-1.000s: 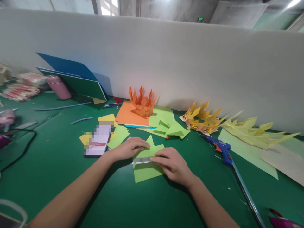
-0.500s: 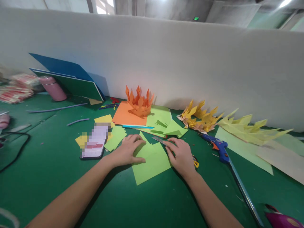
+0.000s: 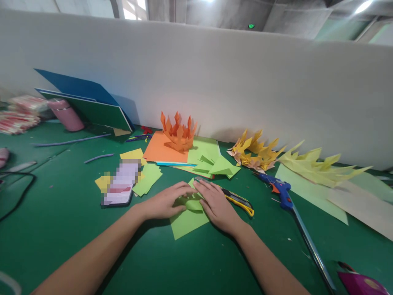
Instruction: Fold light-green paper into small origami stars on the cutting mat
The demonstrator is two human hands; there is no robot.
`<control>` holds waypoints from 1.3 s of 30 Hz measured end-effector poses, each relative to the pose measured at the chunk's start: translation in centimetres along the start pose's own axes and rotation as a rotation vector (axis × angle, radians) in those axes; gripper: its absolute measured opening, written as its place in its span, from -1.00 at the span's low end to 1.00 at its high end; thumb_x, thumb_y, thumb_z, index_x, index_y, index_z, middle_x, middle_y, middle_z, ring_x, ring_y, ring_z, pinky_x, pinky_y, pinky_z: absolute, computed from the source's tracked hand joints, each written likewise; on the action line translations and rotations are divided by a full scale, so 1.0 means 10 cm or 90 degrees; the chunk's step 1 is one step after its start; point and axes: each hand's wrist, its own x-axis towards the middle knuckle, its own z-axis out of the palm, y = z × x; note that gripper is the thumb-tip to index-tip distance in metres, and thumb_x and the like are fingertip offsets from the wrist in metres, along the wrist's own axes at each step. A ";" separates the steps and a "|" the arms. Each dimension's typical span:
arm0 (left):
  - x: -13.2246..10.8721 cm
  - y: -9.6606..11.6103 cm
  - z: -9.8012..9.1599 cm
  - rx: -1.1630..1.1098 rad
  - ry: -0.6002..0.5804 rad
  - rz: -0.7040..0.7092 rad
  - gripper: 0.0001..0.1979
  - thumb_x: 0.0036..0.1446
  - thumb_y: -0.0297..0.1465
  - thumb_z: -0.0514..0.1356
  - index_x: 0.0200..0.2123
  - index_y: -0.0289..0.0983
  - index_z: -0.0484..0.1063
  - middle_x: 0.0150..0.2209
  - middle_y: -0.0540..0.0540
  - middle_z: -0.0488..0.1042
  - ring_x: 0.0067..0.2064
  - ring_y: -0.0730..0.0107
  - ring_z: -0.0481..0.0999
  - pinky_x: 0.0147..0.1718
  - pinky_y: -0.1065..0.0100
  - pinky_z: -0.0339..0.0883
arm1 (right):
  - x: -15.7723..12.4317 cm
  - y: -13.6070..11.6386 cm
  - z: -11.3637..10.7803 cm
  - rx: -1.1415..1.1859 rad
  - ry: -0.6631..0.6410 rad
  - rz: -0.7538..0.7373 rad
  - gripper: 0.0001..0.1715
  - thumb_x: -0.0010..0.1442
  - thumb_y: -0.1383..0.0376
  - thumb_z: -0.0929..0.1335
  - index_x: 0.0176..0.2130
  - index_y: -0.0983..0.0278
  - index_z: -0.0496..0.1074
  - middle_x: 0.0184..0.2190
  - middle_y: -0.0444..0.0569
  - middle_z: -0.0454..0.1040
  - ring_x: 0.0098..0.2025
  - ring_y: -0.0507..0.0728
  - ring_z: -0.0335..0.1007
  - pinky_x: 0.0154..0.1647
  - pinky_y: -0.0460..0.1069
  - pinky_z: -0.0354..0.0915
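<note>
On worktop (image 3: pixel 147 262), in head view: green paper (image 3: pixel 188 226) sits centre, its middle and far part largely covered by your hands, fold under fingers hard to read. Your left hand (image 3: pixel 172 200) arches over paper, thumb spread from fingers. Your right hand (image 3: pixel 216 204) lies slanted, fingers stretched out; whether it grips anything, cannot tell. One cutter (image 3: pixel 238 199) beside it, front end hidden. Two paper crowns: orange (image 3: pixel 181 137), yellow (image 3: pixel 256 151). One glue gun (image 3: pixel 278 190). One phone (image 3: pixel 123 182), screen blurred.
</note>
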 end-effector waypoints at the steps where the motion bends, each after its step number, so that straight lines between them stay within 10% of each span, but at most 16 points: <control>1: 0.00 0.00 0.00 -0.014 -0.001 0.008 -0.53 0.08 -0.58 0.10 0.07 -0.16 0.21 0.02 -0.16 0.26 0.03 0.28 0.32 -0.02 0.24 0.27 | 0.00 0.00 0.00 0.004 -0.005 0.005 -0.47 0.30 0.36 0.09 0.25 0.24 0.04 0.19 0.05 0.22 0.24 0.17 0.05 0.18 0.19 0.06; 8: -0.01 -0.01 -0.02 -0.053 0.054 0.001 -0.56 0.04 -0.66 0.06 -0.04 -0.13 0.30 0.02 -0.13 0.21 0.09 0.29 0.27 0.04 0.20 0.26 | 0.01 -0.03 -0.02 0.038 -0.016 0.017 -0.50 0.24 0.42 0.13 0.14 0.23 0.22 0.05 0.05 0.37 0.12 0.20 0.19 0.11 0.19 0.04; 19: -0.02 -0.24 -0.19 0.181 0.393 -0.210 -0.66 -0.06 -0.73 -0.05 -0.41 -0.26 0.40 -0.11 -0.12 0.35 -0.06 0.27 0.40 -0.10 0.22 0.34 | 0.00 -0.04 -0.02 -0.012 -0.028 0.094 -0.63 0.24 0.27 0.24 0.04 0.24 0.35 -0.15 0.06 0.39 -0.06 0.22 0.22 -0.03 0.13 0.09; 27: -0.08 -0.28 -0.19 0.506 0.322 -0.299 -0.60 -0.15 -0.74 -0.02 -0.37 -0.26 0.48 -0.06 -0.23 0.40 0.01 -0.02 0.33 -0.06 -0.04 0.19 | 0.00 -0.07 -0.06 0.044 -0.027 0.087 -0.76 0.23 0.29 0.25 -0.10 0.20 0.37 -0.03 0.02 0.38 0.04 0.20 0.18 0.00 0.12 0.03; 34: -0.03 -0.25 -0.16 0.407 0.240 -0.134 -0.75 0.13 -0.55 0.01 -0.24 -0.29 0.46 -0.09 -0.21 0.42 -0.09 0.17 0.42 -0.12 0.18 0.31 | 0.00 -0.06 -0.05 0.041 -0.017 0.063 -0.60 0.24 0.31 0.23 0.08 0.17 0.26 -0.02 0.03 0.39 0.06 0.22 0.19 0.01 0.14 0.03; 39: -0.03 -0.29 -0.12 0.452 0.201 -0.175 -0.79 0.18 -0.40 0.07 -0.22 -0.30 0.48 -0.15 -0.21 0.45 -0.15 0.14 0.43 -0.16 0.17 0.33 | -0.03 -0.01 -0.02 0.080 0.052 0.034 -0.69 0.21 0.36 0.23 -0.03 0.23 0.30 -0.11 0.08 0.40 -0.01 0.22 0.26 -0.01 0.14 0.12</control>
